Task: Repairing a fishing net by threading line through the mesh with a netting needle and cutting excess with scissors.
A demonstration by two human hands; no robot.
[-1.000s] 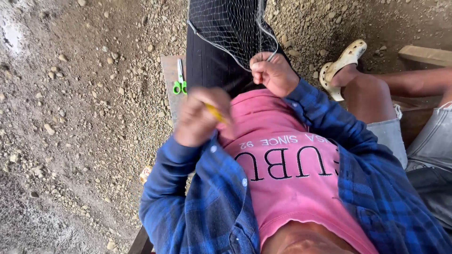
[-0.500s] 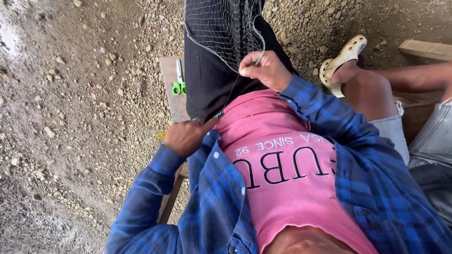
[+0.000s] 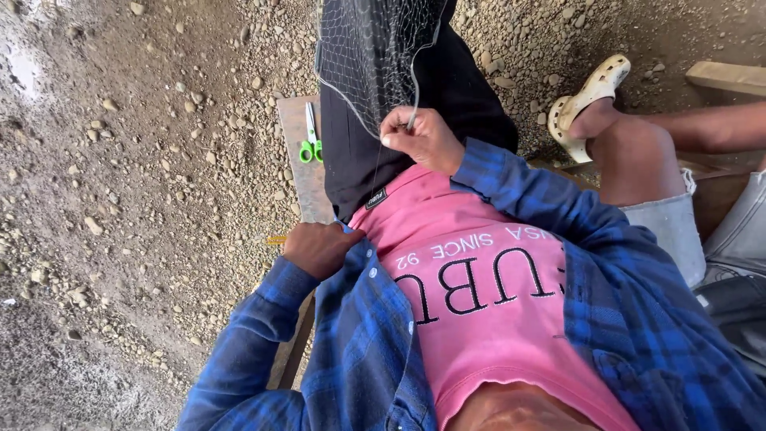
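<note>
right hand (image 3: 421,137) pinches net (image 3: 375,56) cord; left hand (image 3: 321,249) clenched at hip, contents unclear; scissors (image 3: 310,137) on plank (image 3: 299,172).

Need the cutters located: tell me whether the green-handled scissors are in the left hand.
No, the green-handled scissors lie on the wooden bench, apart from the left hand.

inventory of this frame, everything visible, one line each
fishing net: 1, dark fine mesh, draped over the black-trousered lap, top centre
scissors: 1, green handles, on the wooden bench at the left
wooden bench: 1, brown, under the person
yellow tool: 1, just left of the left hand, mostly hidden
gravel ground: brown-grey, left and top
second person's leg: 1, right, cream sandal
left hand: closed, at the bench edge
right hand: pinching the net's cord
</note>
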